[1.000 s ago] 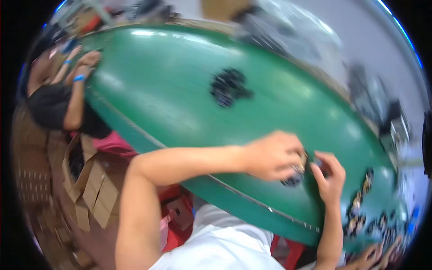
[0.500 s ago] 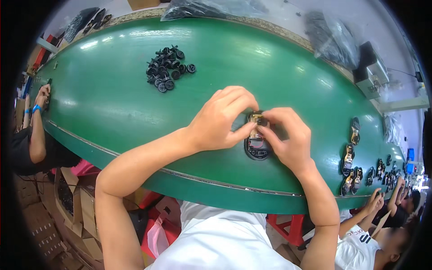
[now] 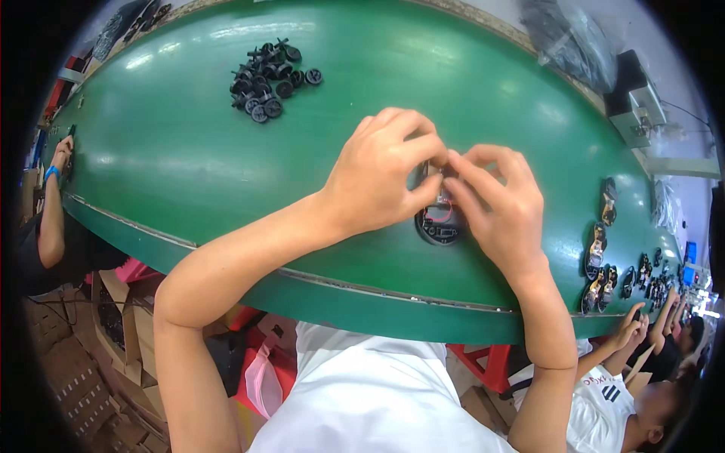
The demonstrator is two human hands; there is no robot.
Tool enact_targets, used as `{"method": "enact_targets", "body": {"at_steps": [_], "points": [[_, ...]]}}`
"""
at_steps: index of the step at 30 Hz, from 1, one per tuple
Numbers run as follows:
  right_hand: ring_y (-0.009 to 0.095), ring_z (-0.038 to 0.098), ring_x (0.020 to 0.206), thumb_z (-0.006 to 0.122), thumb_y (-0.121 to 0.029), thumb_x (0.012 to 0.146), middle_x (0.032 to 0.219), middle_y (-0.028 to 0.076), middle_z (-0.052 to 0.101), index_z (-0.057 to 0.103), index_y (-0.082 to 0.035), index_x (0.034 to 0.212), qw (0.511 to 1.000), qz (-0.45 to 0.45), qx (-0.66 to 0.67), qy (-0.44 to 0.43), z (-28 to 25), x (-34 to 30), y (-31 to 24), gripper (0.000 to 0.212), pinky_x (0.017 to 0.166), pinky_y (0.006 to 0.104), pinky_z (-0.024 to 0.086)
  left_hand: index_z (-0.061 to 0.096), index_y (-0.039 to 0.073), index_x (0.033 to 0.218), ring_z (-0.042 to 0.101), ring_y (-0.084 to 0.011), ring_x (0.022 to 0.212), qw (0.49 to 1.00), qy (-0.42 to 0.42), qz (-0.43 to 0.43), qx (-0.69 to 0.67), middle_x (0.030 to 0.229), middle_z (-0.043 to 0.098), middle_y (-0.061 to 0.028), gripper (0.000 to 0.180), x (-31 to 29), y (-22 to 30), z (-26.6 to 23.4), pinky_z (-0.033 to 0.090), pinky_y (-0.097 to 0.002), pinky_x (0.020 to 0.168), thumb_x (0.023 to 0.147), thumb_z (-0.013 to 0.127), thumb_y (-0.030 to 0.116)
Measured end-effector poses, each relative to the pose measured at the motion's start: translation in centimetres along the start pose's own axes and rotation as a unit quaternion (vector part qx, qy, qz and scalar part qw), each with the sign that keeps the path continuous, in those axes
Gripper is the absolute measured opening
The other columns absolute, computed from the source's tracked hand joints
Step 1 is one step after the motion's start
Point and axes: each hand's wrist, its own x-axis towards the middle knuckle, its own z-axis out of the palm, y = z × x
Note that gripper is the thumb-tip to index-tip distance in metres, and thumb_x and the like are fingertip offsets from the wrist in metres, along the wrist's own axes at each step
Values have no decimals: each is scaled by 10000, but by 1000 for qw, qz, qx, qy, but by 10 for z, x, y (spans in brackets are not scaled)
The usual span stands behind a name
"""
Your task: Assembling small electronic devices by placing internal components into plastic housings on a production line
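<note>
A black oval housing (image 3: 442, 232) lies on the green table in front of me, with circuit parts and a thin red wire loop in it. My left hand (image 3: 389, 174) is closed over its upper left side, thumb and fingers pinching at the housing's far end. From the other side, the fingertips of my right hand (image 3: 502, 200) come together over the same end, pressed near the left fingertips. Whatever small part lies between the right fingers is hidden. The far half of the housing is mostly covered by both hands.
A heap of black wheels (image 3: 264, 81) lies farther back on the green table (image 3: 174, 151). To the right are several similar housings (image 3: 595, 249) with electronics showing. Co-workers' hands (image 3: 628, 331) work at the right edge, another person's hand (image 3: 62, 153) at the far left.
The view has shifted, so the table things sit higher in the picture. My fingers have closed in over the housing's far end, covering more of it; the right hand's grip has changed.
</note>
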Motion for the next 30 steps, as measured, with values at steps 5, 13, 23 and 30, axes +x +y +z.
{"method": "enact_targets", "body": {"at_steps": [5,13,23,30], "points": [[272,657,921,804,-69,813,1021,85,691,750,-50,1089,999,18,30,2,1,-4,3,282,790,381,550,647,68,848,614,-275,964,1000,11,-3,26,988,646,-54,147,3,7,8,478,-389,834,741,745,87],[280,681,917,818,-35,784,1011,80,744,724,-27,964,995,8,93,30,4,-7,13,203,790,383,552,619,62,819,611,-264,951,1000,-2,6,18,987,644,-50,144,1,7,12,464,-376,816,730,732,45],[275,669,878,809,-33,773,976,68,751,754,-46,939,999,-3,47,7,-2,-1,8,176,772,366,551,627,38,837,628,-282,942,1000,-22,17,5,990,670,-75,156,4,0,6,504,-390,842,741,749,47],[278,684,956,793,-44,806,1056,85,735,777,-45,1051,993,29,111,7,7,-12,20,245,830,370,555,662,25,887,643,-293,979,999,-37,34,4,1026,687,-97,167,5,-1,5,514,-384,872,762,769,51]]}}
